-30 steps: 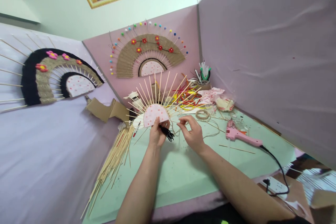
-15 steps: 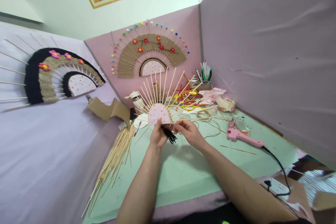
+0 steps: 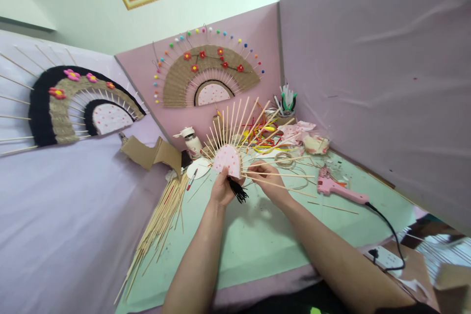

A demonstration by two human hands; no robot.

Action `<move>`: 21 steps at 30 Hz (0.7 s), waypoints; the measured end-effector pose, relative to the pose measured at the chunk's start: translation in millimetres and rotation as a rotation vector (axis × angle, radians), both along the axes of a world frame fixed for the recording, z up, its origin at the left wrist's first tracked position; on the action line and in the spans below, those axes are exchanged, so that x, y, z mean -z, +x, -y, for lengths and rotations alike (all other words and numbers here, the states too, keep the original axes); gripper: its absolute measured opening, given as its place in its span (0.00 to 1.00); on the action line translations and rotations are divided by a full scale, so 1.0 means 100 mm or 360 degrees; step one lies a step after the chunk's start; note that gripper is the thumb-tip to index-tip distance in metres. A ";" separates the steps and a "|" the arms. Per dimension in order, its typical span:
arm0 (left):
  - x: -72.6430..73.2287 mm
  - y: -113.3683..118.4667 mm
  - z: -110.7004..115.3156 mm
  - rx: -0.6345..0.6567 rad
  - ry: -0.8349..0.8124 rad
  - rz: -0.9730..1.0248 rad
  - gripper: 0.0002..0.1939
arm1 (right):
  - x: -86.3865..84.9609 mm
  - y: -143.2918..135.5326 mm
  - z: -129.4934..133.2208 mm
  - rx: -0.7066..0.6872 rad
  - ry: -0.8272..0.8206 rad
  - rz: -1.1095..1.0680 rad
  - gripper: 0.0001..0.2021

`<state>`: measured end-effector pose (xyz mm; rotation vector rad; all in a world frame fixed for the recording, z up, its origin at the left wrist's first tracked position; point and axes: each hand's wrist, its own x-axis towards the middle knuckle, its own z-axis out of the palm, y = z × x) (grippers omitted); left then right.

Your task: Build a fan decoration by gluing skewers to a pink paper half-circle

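My left hand (image 3: 222,190) grips the lower edge of a fan frame, its thumb on the front. The frame has a half-round pink dotted base (image 3: 227,159) with thin bamboo sticks (image 3: 241,120) fanning out from its rim. A bunch of black yarn (image 3: 238,190) hangs below the base, beside my left fingers. My right hand (image 3: 268,180) is at the lowest right-hand sticks, thumb and fingers pinched together. Sticks cross in front of it, and whatever its fingertips hold is too small to make out.
A pink glue gun (image 3: 342,190) lies on the right, its cord running to a power strip (image 3: 383,260). Loose bamboo sticks (image 3: 158,225) are heaped on the left. Behind are a white bottle (image 3: 192,142), twine (image 3: 285,159) and a cup of tools (image 3: 287,103). Finished fans (image 3: 211,76) hang on the partitions.
The fan frame has turned clockwise and tilted, its right-hand sticks now pointing lower and crossing my right hand. My right hand has shifted slightly right; my left hand keeps its hold.
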<state>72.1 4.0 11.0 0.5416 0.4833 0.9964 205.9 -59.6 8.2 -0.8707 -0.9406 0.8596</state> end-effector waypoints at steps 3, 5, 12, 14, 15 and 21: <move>0.01 -0.01 0.00 0.0036 -0.0041 -0.0035 0.09 | 0.00 0.01 0.00 0.0003 0.0010 -0.0011 0.18; 0.01 -0.02 0.00 0.0057 -0.0056 -0.0068 0.09 | -0.01 0.01 0.00 0.0049 -0.0005 0.0012 0.17; -0.07 -0.02 0.04 0.0050 -0.0075 -0.0119 0.15 | 0.05 0.05 -0.05 0.0306 -0.0081 0.0169 0.14; -0.10 -0.02 0.04 0.0055 -0.0074 -0.0117 0.18 | 0.08 0.06 -0.08 0.0342 -0.0065 0.0127 0.14; -0.10 -0.02 0.04 0.0062 -0.0076 -0.0115 0.19 | 0.09 0.06 -0.09 0.0362 -0.0061 0.0103 0.14; -0.09 -0.05 0.01 0.0108 -0.0089 -0.0049 0.22 | 0.12 0.08 -0.13 0.0454 -0.0052 0.0052 0.13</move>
